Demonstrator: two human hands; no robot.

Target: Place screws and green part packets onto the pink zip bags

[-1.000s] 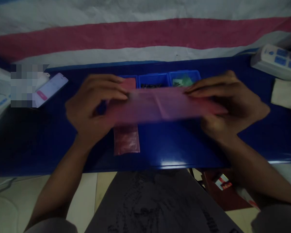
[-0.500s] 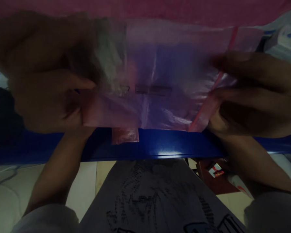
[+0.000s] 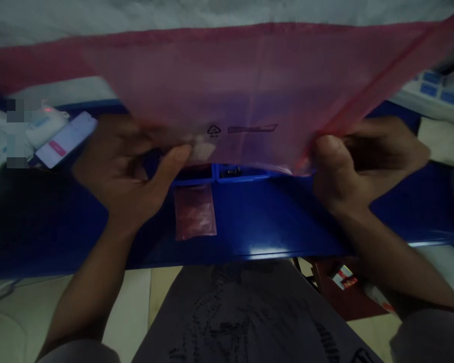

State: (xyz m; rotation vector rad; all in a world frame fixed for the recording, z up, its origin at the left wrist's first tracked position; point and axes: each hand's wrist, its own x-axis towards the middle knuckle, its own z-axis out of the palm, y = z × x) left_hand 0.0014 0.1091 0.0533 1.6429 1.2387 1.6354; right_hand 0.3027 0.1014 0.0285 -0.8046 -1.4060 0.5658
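Observation:
A see-through pink zip bag [image 3: 257,96] is stretched between my hands, with a recycling mark and a printed outlined bar on its face. At its lower left edge, my left hand [image 3: 128,161] pinches the plastic under the thumb. Something pale [image 3: 203,149] shows at the bag near that thumb; I cannot make out what it is. My right hand [image 3: 363,161] grips the lower right corner by the red zip strip. A smaller pink plastic bag [image 3: 195,212] lies flat on the blue table [image 3: 265,217] below.
Blue bins [image 3: 242,177], one with small dark parts, stand behind the held bag and are partly hidden. At the left lies a phone [image 3: 66,140] with a lit screen. White-and-blue boxes [image 3: 435,91] sit at the right. The table's front edge runs close to my body.
Both hands have moved away from the camera with the zip bag, which is now more tilted. The blue bins and the whole small bag have come into view.

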